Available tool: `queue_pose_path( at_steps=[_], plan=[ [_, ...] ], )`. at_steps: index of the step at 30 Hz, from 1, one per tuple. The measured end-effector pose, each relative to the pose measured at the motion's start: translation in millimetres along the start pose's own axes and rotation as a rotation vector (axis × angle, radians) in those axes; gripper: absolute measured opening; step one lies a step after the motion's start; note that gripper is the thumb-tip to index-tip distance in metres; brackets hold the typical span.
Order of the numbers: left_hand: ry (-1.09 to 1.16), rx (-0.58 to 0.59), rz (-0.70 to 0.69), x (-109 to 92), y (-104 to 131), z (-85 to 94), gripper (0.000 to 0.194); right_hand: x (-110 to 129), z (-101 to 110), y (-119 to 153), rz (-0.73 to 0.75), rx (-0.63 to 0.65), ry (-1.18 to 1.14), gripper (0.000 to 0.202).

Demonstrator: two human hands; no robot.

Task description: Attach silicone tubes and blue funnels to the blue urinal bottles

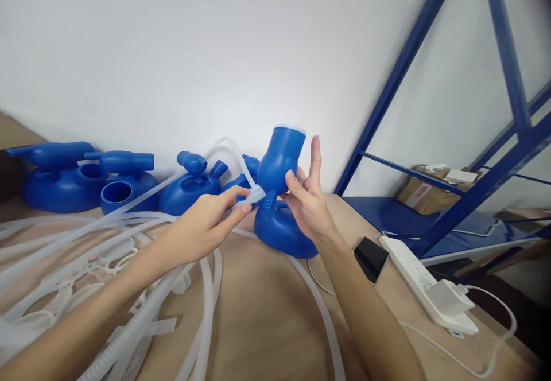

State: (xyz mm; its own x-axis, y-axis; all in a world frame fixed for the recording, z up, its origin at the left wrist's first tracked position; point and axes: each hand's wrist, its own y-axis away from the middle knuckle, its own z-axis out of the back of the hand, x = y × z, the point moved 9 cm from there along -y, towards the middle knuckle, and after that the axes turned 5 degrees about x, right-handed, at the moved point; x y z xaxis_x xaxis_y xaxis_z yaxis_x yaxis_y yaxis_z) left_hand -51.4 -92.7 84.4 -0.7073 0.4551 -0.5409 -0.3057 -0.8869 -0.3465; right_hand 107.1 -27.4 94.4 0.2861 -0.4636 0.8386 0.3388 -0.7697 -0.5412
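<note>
My left hand [215,214] pinches a translucent plastic hose end [255,193] between thumb and fingers. A clear hose [241,160] loops up behind it. My right hand [307,203] grips a blue bulb-shaped funnel [279,160], wide mouth up, with the index finger stretched upward. The funnel's narrow ribbed spout [270,200] points down, close to the hose end; whether they touch I cannot tell. Right behind and below stands a blue bottle [284,234] with a loop handle, partly hidden by the spout and my right hand.
More blue bottles [60,189] with funnels line the wall at left. Clear hoses [206,300] and translucent white plastic pieces [86,283] cover the table's left side. A phone [371,259], a power strip [424,280] with a plugged-in charger, and a blue metal rack [396,82] are at right.
</note>
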Motion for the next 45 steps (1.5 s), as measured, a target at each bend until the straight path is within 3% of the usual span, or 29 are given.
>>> queue_pose_path(
  at_steps=[5, 11, 15, 20, 31, 36, 40, 45],
  plan=[
    [-0.033, 0.023, -0.001, 8, -5, -0.3, 0.045, -8, -8, -10, -0.022, 0.032, -0.046, 0.100],
    [-0.107, 0.081, 0.015, 16, -8, -2.7, 0.040, -18, -6, -15, -0.024, -0.010, -0.057, 0.123],
    [-0.099, 0.122, 0.016, 17, -7, -3.4, 0.039, -20, -1, -19, 0.000, -0.059, -0.053, 0.116],
    [-0.066, 0.084, 0.025, 12, -6, -2.0, 0.040, -23, -2, -20, -0.036, -0.065, -0.147, 0.104],
    [0.034, -0.097, 0.033, 19, -6, 11.0, 0.033, -20, 7, -19, -0.018, -0.124, -0.173, 0.105],
    [0.085, -0.088, 0.004, 15, -6, 10.4, 0.031, -15, 14, -18, -0.026, -0.133, -0.141, 0.106],
    [0.107, -0.089, -0.016, 14, -4, 7.8, 0.032, -17, 21, -20, -0.026, -0.106, -0.087, 0.092],
    [0.035, -0.160, -0.047, 17, -4, 21.4, 0.034, -6, 46, -25, 0.139, -0.194, 0.123, 0.042]
  ],
)
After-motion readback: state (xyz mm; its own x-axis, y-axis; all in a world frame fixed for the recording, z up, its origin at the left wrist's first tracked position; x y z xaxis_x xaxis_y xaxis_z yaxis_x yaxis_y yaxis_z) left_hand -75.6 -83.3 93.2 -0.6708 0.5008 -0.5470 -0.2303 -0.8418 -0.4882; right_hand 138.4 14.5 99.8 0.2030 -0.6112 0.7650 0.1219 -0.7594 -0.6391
